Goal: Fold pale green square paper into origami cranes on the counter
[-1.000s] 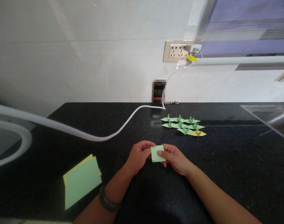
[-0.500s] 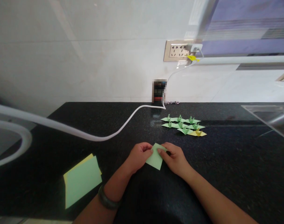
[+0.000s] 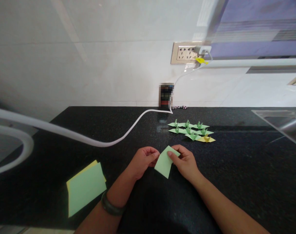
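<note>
A folded piece of light green paper (image 3: 164,165) is held above the dark counter, tilted, with one corner pointing down. My right hand (image 3: 185,159) pinches it near its upper right edge, thumb on the front and fingers behind. My left hand (image 3: 145,161) is closed in a pinch at the paper's left edge, its fingertips partly hidden there. Beyond my hands several folded green paper cranes (image 3: 187,130) stand in rows, with one yellow paper crane (image 3: 206,138) at the near right end.
Green and yellow paper sheets (image 3: 87,190) lie stacked at the left. A thick white curved arm (image 3: 103,144) crosses the left side. At the wall stand a pixelated device (image 3: 166,96) and a small beaded string (image 3: 180,107). A sink (image 3: 284,120) lies at the right.
The green paper has shifted slightly right and turned, with my right hand. My left thumb has slid off the paper's face to its left edge. The cranes and the stack stay put.
</note>
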Available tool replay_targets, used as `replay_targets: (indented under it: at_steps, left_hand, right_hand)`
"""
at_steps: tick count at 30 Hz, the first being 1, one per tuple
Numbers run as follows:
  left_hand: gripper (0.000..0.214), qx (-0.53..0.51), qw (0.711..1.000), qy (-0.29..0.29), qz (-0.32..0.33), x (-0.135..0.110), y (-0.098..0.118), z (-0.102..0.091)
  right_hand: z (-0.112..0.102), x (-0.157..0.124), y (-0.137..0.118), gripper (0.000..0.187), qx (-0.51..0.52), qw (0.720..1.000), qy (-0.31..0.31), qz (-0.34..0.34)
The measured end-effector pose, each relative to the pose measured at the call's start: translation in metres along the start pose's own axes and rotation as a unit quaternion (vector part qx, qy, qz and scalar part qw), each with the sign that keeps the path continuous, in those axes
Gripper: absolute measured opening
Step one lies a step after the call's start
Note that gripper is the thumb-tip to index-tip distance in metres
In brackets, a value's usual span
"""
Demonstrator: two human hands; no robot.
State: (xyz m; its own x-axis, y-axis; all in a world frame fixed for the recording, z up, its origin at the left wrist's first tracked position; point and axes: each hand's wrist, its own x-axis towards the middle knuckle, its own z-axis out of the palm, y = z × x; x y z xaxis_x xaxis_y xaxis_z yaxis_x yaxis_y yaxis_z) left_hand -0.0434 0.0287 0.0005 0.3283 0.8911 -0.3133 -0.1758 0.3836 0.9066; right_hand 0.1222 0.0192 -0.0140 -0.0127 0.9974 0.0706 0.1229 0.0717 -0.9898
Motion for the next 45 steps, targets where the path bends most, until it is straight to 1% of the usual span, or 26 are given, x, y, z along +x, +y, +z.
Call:
replay_targets:
  at_steps: [2,5,7,9,10,11,14,16,18,20,21,23,25,29,32,36,38,41,45]
  left_hand:
    - [0.025,0.014,1.0,-0.003,0.006,-0.001,0.001,0.002]
    - [0.034,0.002,1.0,-0.022,0.004,-0.004,0.001,0.006]
    - [0.045,-0.007,1.0,-0.026,0.006,-0.004,0.0,0.008]
    - [0.057,-0.01,1.0,-0.012,0.019,-0.004,-0.001,0.009]
    - [0.056,-0.015,1.0,-0.002,0.025,-0.003,-0.002,0.008]
    - [0.051,-0.027,0.999,0.009,0.027,-0.002,-0.003,0.007]
    - [0.035,-0.105,0.994,0.032,0.014,0.001,-0.005,0.004]
    - [0.03,-0.144,0.989,0.02,-0.006,0.001,-0.004,0.004]
    - [0.028,-0.145,0.989,-0.007,-0.026,0.0,-0.004,0.005]
    - [0.028,-0.121,0.992,-0.021,-0.034,-0.002,-0.004,0.007]
    - [0.028,-0.109,0.993,-0.019,-0.032,-0.003,-0.004,0.008]
    - [0.028,-0.091,0.995,0.0,-0.026,-0.003,-0.005,0.008]
    - [0.028,-0.079,0.996,0.018,-0.022,-0.003,-0.005,0.008]
    - [0.029,-0.062,0.997,0.037,-0.024,-0.001,-0.004,0.005]
    - [0.029,-0.062,0.997,0.045,-0.03,0.0,-0.003,0.003]
    - [0.027,-0.084,0.994,0.049,-0.039,0.001,0.0,0.0]
    - [0.026,-0.097,0.993,0.05,-0.043,0.001,0.001,-0.001]
    - [0.025,-0.105,0.993,0.044,-0.044,0.002,0.001,-0.003]
    - [0.025,-0.105,0.993,0.045,-0.042,0.003,0.001,-0.005]
  right_hand:
    - [0.0,-0.001,0.001,0.015,-0.036,0.999,0.02,-0.007]
    - [0.001,-0.002,0.003,0.014,-0.073,0.996,0.05,-0.02]
    - [0.002,-0.003,0.004,0.014,-0.071,0.995,0.073,-0.023]
    - [0.004,-0.003,0.005,0.014,-0.041,0.995,0.09,-0.014]
    - [0.005,-0.003,0.005,0.014,-0.016,0.996,0.092,-0.006]
    - [0.006,-0.003,0.005,0.015,0.014,0.996,0.091,0.004]
    - [0.008,-0.003,0.006,0.017,0.092,0.992,0.076,0.032]
    - [0.008,-0.003,0.006,0.018,0.11,0.99,0.074,0.038]
    - [0.009,-0.004,0.006,0.018,0.111,0.991,0.07,0.03]
    - [0.01,-0.005,0.006,0.016,0.094,0.994,0.058,0.006]
    - [0.011,-0.006,0.005,0.013,0.075,0.996,0.05,-0.011]
    - [0.011,-0.007,0.003,0.007,0.014,0.998,0.038,-0.053]
    - [0.01,-0.008,0.001,0.003,-0.056,0.992,0.033,-0.106]
    - [0.002,-0.006,-0.001,0.025,-0.152,0.962,0.003,-0.228]
    - [-0.005,-0.005,0.001,0.037,-0.222,0.931,-0.043,-0.286]
    - [-0.009,-0.002,0.003,0.036,-0.305,0.889,-0.07,-0.334]
    - [-0.009,-0.001,0.004,0.036,-0.328,0.875,-0.078,-0.348]
    - [-0.01,0.0,0.002,0.036,-0.343,0.866,-0.096,-0.35]
    - [-0.011,0.001,0.0,0.035,-0.348,0.864,-0.118,-0.344]
